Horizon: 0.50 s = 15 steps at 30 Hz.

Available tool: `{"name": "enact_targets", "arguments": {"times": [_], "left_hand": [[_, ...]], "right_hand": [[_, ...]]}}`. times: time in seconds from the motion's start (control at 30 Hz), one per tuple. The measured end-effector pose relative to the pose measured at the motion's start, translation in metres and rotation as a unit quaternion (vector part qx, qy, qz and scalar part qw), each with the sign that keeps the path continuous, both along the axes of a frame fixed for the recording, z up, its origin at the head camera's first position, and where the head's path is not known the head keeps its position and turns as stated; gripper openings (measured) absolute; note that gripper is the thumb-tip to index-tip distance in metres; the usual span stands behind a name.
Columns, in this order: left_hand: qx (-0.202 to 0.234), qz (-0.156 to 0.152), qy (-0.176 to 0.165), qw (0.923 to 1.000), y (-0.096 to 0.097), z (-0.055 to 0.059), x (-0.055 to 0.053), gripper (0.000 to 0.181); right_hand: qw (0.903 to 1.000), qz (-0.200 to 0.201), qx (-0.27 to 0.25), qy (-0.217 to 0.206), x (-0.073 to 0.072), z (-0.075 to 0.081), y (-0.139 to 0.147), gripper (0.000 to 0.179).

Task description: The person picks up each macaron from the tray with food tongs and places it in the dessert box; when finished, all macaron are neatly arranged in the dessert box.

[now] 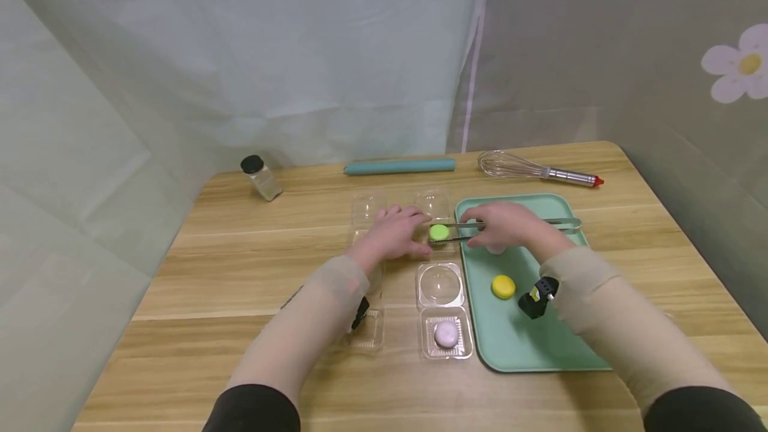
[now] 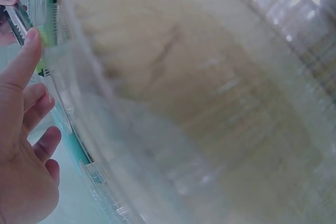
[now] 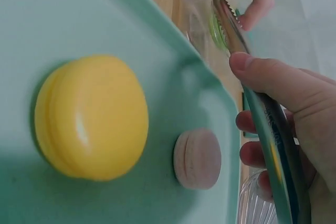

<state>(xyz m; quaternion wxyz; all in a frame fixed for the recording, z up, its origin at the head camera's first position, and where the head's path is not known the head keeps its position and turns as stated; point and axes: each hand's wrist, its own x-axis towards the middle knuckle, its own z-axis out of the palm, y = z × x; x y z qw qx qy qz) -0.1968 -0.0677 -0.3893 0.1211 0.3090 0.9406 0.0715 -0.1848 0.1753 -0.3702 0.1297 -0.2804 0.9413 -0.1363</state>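
My right hand [image 1: 510,224] grips metal tongs [image 1: 561,221] with toothed tips, thumb on one arm and fingers on the other. Between the tips is a green macaron [image 1: 439,233], at a clear plastic box [image 1: 433,204] left of the tray. Beside that box is my left hand [image 1: 393,233]; in the left wrist view its index fingertip [image 2: 32,36] is near the tong tips and its other fingers bend loosely. A yellow macaron [image 3: 94,119] and a pale pink macaron [image 3: 198,159] lie on the green tray [image 1: 528,345], the pink one under my right hand.
An open clear box nearer me has its lid [image 1: 441,284] behind a base holding a lilac macaron [image 1: 447,334]. Another clear box [image 1: 367,335] stands under my left forearm. At the back lie a jar [image 1: 262,180], a teal roll [image 1: 400,166] and a whisk [image 1: 540,169].
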Motion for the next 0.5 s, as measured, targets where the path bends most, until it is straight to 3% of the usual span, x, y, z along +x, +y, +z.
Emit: {"name": "enact_targets", "arguments": {"times": [0.5], "left_hand": [[0.022,0.006,-0.025,0.9994,-0.002,-0.003,-0.003,0.078]], "right_hand": [[0.9947,0.014,0.092,0.044,0.004,0.011,-0.017,0.042]]}}
